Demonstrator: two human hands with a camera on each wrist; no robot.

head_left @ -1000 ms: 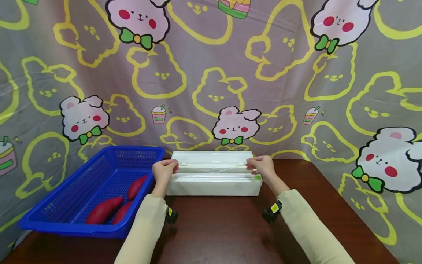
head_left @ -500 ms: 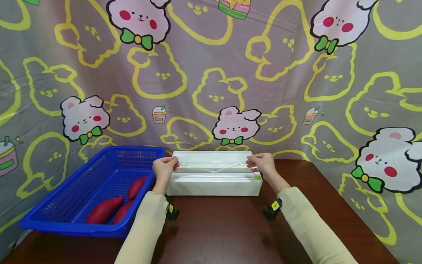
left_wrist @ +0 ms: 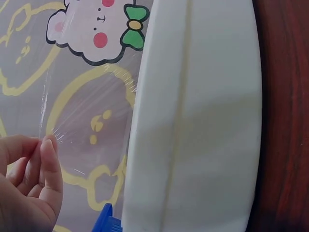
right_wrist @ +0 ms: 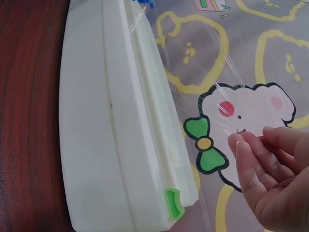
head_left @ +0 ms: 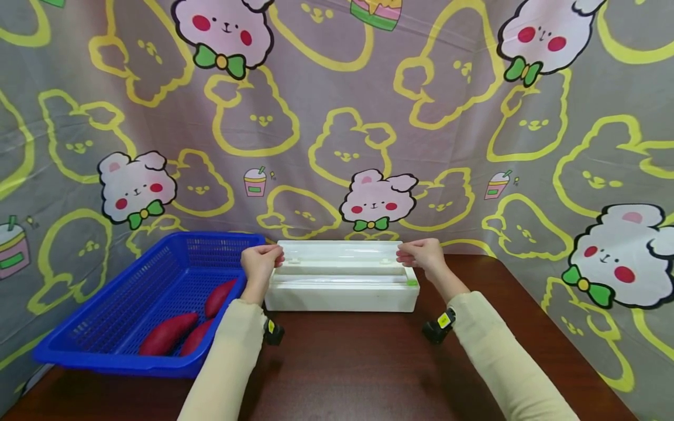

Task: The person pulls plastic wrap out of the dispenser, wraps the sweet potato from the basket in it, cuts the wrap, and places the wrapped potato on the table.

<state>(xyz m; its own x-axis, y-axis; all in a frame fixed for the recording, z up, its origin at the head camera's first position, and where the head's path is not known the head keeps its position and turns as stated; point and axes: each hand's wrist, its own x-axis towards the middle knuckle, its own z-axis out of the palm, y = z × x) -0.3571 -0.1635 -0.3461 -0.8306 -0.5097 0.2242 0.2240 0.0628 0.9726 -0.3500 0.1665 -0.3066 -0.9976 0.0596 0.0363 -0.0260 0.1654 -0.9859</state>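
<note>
A white cling film dispenser (head_left: 342, 298) sits on the table with its lid (head_left: 339, 248) raised at the back and a film roll (head_left: 342, 279) showing inside. My left hand (head_left: 260, 264) pinches the left corner of the clear cling film (left_wrist: 87, 130) between thumb and fingers. At the other end, my right hand (head_left: 425, 256) pinches the film's right corner. Between the hands the film stretches up from the box, with fine creases fanning from the left fingertips. A green slide cutter (right_wrist: 175, 204) is at the right end of the dispenser.
To the left stands a blue plastic basket (head_left: 121, 365) with several red sweet potatoes (head_left: 168, 334) in it; its right rim is close to my left forearm. A patterned curtain (head_left: 337, 88) hangs right behind the dispenser. Dark wooden table (head_left: 342, 362) lies in front.
Both hands have risen slightly, the right one also shifting outward. The film edge that sagged between them no longer shows as a slack line.
</note>
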